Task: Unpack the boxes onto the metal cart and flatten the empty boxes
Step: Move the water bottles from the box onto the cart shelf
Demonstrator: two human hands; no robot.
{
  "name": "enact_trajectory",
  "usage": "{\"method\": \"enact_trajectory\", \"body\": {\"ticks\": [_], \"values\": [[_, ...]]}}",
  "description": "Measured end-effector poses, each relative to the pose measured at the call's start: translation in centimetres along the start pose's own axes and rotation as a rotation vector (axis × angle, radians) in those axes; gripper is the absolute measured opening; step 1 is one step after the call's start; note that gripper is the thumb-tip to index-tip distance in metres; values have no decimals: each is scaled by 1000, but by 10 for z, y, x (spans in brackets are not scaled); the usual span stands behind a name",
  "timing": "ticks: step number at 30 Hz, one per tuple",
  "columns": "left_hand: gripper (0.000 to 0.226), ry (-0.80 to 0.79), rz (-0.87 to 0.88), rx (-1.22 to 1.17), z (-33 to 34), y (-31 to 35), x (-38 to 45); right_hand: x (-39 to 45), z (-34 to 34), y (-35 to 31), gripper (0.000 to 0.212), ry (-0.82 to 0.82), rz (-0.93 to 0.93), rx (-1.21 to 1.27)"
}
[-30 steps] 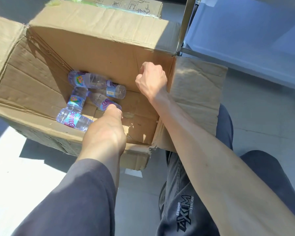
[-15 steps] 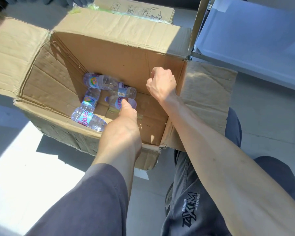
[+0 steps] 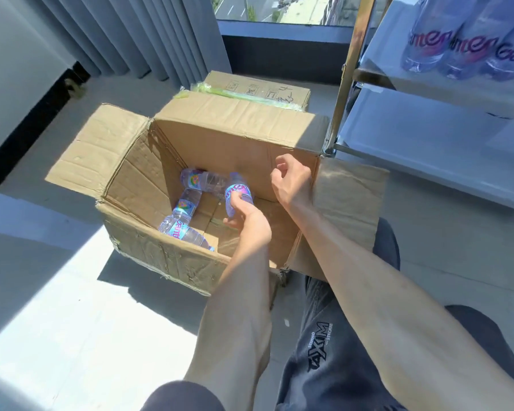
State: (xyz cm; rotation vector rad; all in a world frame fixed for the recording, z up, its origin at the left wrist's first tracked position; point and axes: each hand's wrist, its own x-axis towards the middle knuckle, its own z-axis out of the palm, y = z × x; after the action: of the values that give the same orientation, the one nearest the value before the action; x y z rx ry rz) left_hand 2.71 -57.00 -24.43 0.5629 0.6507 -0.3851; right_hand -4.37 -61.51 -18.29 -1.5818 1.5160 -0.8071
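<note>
Bottle (image 3: 238,193) upright in left hand (image 3: 251,222).

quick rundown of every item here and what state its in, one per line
open box: flaps folded out, three bottles lying inside
held bottle: lifted, gripped by the left hand
left hand: curled round the held bottle
right hand: loosely curled inside the box, holding nothing
second box: behind the open one, closed, taped
metal cart: beside the box, bottles on its upper shelf
</note>
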Motion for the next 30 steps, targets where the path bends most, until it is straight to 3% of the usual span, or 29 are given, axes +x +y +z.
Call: {"method": "enact_trajectory", "body": {"ticks": [1,2,3,5,8,13,15,18,21,27,30], "values": [[56,131,-72,-114,17,-4,-17,-3,-6,0,32,15,-16,38],[68,139,-79,-40,31,-7,-31,-6,-11,-2,32,23,-29,60],[61,111,-34,161,42,-7,-40,-8,-17,-4,30,34,-35,69],[31,1,-50,380,46,1,-60,-9,-30,-11,35,74,-49,71],[36,-175,-60,606,42,6,-76,-11,-57,-18,50,89,-2,126],[36,-493,-192,715,20,-9,-132,-17,-109,-26,51,124,149,275],[42,-660,-302,745,17,-13,-163,-22,-132,-27,47,148,156,330],[33,-907,-530,757,-5,-25,-194,-37,-175,-15,48,198,148,431],[44,-1082,-745,807,-33,-34,-219,-61,-222,0,52,308,132,540],[78,-1187,-995,1088,-64,-48,-262,-102,-283,19,46,514,112,656],[66,-1218,-1032,1213,-69,-56,-276,-112,-302,23,51,539,65,630]]}}
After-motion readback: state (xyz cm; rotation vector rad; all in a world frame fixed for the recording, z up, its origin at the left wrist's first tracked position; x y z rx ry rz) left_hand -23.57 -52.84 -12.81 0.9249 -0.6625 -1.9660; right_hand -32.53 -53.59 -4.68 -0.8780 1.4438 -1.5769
